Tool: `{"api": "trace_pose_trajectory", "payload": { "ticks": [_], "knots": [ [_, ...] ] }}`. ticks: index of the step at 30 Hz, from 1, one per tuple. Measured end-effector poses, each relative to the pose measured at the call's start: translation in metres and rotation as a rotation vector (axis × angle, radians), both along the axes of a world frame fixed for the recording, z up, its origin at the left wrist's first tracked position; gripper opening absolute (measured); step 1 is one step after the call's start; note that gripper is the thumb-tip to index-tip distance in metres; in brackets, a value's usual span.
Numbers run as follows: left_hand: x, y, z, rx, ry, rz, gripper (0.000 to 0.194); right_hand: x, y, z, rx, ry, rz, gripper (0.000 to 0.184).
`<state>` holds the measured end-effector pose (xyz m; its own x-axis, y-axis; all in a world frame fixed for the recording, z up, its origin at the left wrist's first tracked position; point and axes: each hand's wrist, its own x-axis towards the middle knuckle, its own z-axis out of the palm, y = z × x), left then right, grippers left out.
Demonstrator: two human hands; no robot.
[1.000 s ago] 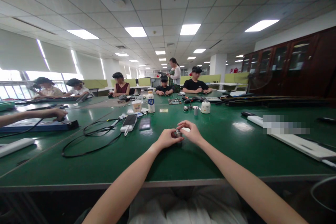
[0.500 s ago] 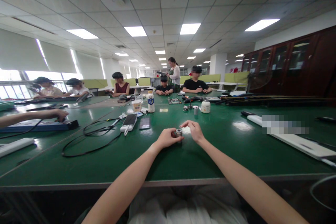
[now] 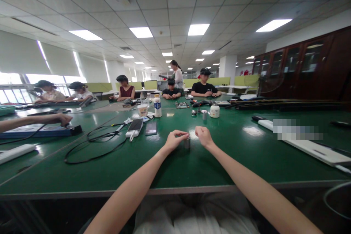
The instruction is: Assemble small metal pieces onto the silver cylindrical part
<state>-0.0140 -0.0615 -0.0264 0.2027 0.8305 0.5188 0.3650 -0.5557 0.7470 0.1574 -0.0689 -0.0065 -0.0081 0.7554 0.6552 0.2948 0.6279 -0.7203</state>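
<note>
A small grey metal cylinder (image 3: 187, 143) stands upright on the green table (image 3: 175, 172) in front of me. My left hand (image 3: 174, 141) is beside it on the left, thumb and fingers brought together in a pinch at its top edge. What the pinch holds, if anything, is too small to make out. Just right of the cylinder and apart from it, my right hand (image 3: 203, 137) has its fingers curled in and pressed together. Their tips are turned away, so their contents are hidden.
Beyond my hands stand a white bottle (image 3: 157, 106), a cup (image 3: 143, 109), a round white jar (image 3: 214, 110) and another small cylinder (image 3: 204, 115). A phone (image 3: 135, 126) and black cable (image 3: 90, 159) lie left, a long white bar (image 3: 301, 140) right. A co-worker's hand (image 3: 64, 119) touches a blue power strip (image 3: 74, 130).
My left hand has let go of the cylinder's sides and now pinches at its top. My right hand's fingers have curled in. The standing person in the background has shifted left.
</note>
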Motion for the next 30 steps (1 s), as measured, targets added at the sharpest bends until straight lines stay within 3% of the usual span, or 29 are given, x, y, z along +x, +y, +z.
{"api": "trace_pose_trajectory", "payload": {
  "ticks": [7,13,18,26,30],
  "knots": [
    [-0.008,0.001,0.005,0.179,0.093,0.256,0.028,0.000,-0.001,0.000,-0.019,-0.066,-0.043,0.028],
    [-0.012,0.004,0.004,0.051,0.074,0.149,0.036,0.000,0.001,-0.002,-0.055,-0.140,-0.028,0.030],
    [-0.005,-0.003,0.005,0.160,0.108,0.113,0.028,-0.002,0.001,-0.004,-0.095,-0.214,0.013,0.031],
    [-0.002,-0.012,0.019,0.382,0.121,0.195,0.027,0.000,0.000,-0.004,-0.121,-0.211,-0.018,0.030],
    [-0.022,0.006,0.024,0.334,0.259,0.260,0.028,0.000,0.000,-0.005,-0.095,-0.219,-0.017,0.027]
  ]
}}
